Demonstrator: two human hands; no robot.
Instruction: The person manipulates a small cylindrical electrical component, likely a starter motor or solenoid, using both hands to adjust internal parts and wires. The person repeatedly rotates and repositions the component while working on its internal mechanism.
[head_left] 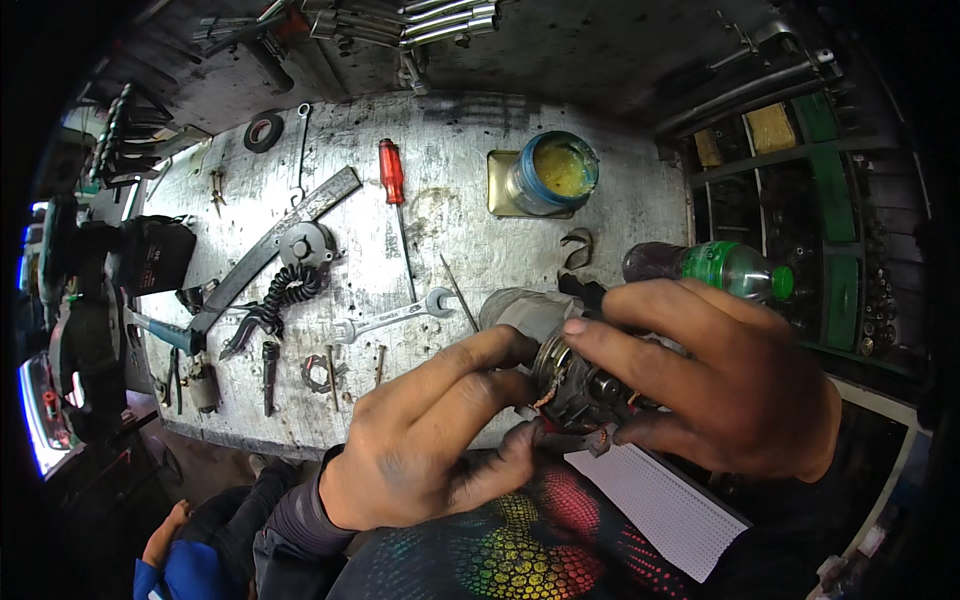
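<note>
Both my hands hold a small electric motor (548,345) with a grey cylindrical body and an open end showing copper windings and wires. My left hand (430,440) grips it from the lower left, thumb and fingers pressed on its rim. My right hand (720,380) covers it from the right, its forefinger lying across the open end. The motor is held just above the near edge of the scratched metal workbench (470,210).
On the bench lie a red-handled screwdriver (392,180), a combination spanner (395,318), a coiled black cable (285,290), a long flat bar (270,250), an open tin of yellow grease (555,172) and a dark bottle with a green label (710,265). Shelves with small parts stand at the right.
</note>
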